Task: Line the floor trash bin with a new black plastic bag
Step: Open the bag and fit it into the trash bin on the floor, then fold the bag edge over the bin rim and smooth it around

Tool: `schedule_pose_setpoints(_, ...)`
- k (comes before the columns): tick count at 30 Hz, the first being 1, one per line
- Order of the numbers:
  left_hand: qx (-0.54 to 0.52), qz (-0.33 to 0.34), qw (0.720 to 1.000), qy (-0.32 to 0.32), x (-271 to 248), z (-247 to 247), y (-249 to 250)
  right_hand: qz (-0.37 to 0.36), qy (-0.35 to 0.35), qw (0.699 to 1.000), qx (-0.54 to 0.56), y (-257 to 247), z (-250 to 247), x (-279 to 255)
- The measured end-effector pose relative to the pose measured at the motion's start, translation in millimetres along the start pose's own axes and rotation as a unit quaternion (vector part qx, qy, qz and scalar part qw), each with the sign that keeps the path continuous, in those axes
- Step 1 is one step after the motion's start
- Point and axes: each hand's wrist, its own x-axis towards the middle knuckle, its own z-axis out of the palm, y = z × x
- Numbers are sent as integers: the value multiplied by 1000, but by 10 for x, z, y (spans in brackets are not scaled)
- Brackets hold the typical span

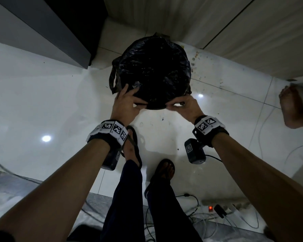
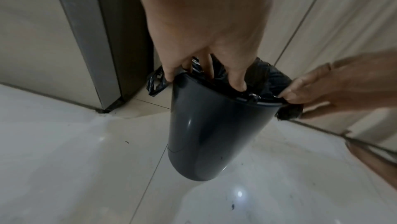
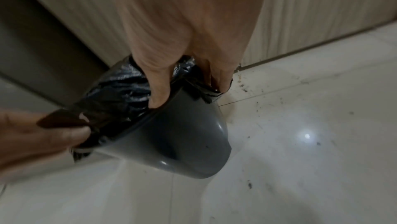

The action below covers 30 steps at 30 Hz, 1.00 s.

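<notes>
Gripping the near rim of the bin (image 2: pixel 206 136) on the floor (image 1: pixel 42 95), the left hand (image 1: pixel 125 103) and right hand (image 1: pixel 185 105) curled their fingers (image 2: pixel 237 81) over the black bag (image 1: pixel 154 70) inside, pinching its edge.

indoor room, likely home or small office corner; cannot tell which. glossy pale floor tiles (image 1: pixel 42 95) with grout lines, ceiling light reflections, scattered specks and stains near wall. light wood-grain panels (image 1: pixel 252 32) meet floor at corner, beside dark grey cabinet or door frame (image 1: pixel 47 32). small grey trash bin (image 2: pixel 206 134) with black bag (image 1: pixel 154 70) stands in corner. power strip (image 1: pixel 224 209) with red switch and loose cables (image 1: pixel 252 222) lie on floor. person wears sandals (image 1: pixel 166 170); another bare foot (image 1: pixel 292 109) at right edge.
</notes>
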Motion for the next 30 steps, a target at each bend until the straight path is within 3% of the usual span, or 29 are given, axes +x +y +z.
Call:
schedule_pose_setpoints(3,-75,-26,996,46,-99,-34,126,17,23,999,38,-27,-26,-64)
schedule_pose_setpoints(7,-29,8,996,80,-314,-61,242,52,5,999,-11,4,4,-183)
schedule_pose_setpoints(14,57,-33,997,33,-315,99,25,52,72,992,-86,97,159,-181)
schedule_pose_setpoints(18,111,-19,993,33,-278,146,-11,53,90,984,-142,120,219,-126)
schedule_pose_setpoints(22,81,-9,997,-2,-369,166,-80,-10,93,970,-222,132,265,-218)
schedule_pose_setpoints(26,43,-28,994,92,-449,59,-50,-45,210,961,-172,23,241,-403)
schedule_pose_setpoints(30,-38,-75,987,136,-344,-63,86,-33,236,961,-138,-190,264,-397)
